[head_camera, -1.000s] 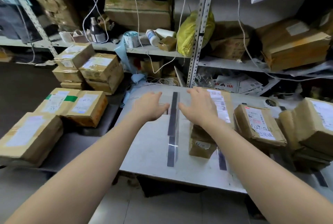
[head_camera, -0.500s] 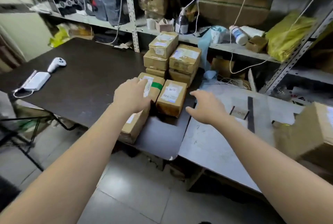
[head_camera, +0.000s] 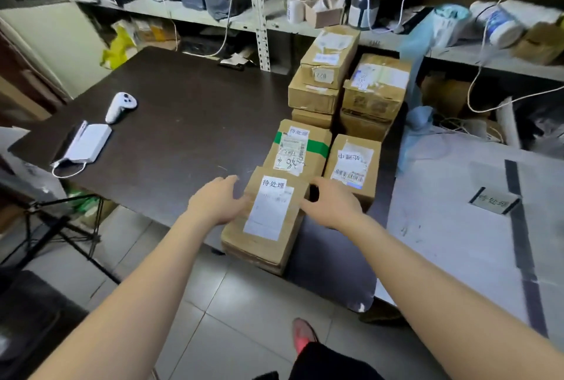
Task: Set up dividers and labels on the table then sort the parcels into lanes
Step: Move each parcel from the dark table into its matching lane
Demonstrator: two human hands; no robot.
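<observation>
Left hand (head_camera: 218,202) | right hand (head_camera: 331,204) | both spread, flanking nearest parcel (head_camera: 267,221) on dark surface (head_camera: 183,135) | stiff cardboard, likely light; grip opposite sides.

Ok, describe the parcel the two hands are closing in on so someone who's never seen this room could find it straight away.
Start at the dark table and go to its near right edge, where cardboard parcels are grouped. The nearest parcel lies between the left hand and right hand. Unlike the green-taped parcel behind it, it slightly overhangs the table edge and bears one long white label.
</observation>
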